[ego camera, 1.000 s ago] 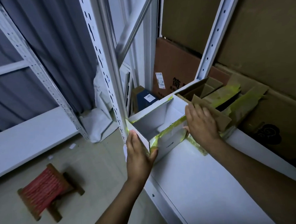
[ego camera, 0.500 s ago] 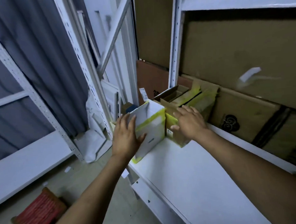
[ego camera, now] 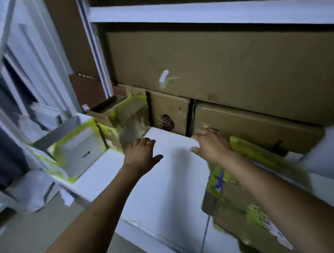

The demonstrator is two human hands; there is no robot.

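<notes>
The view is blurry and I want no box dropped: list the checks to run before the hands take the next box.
1. Left hand free: ok, fingers spread, holding nothing.
2. Right hand free: ok, open above the far end of the taped brown box.
3. Right hand touching that box: cannot tell, blurred.
4. White box set down: ok, on the left end of the shelf, beside the open brown box.
5. Bare shelf between the boxes: ok.
</notes>
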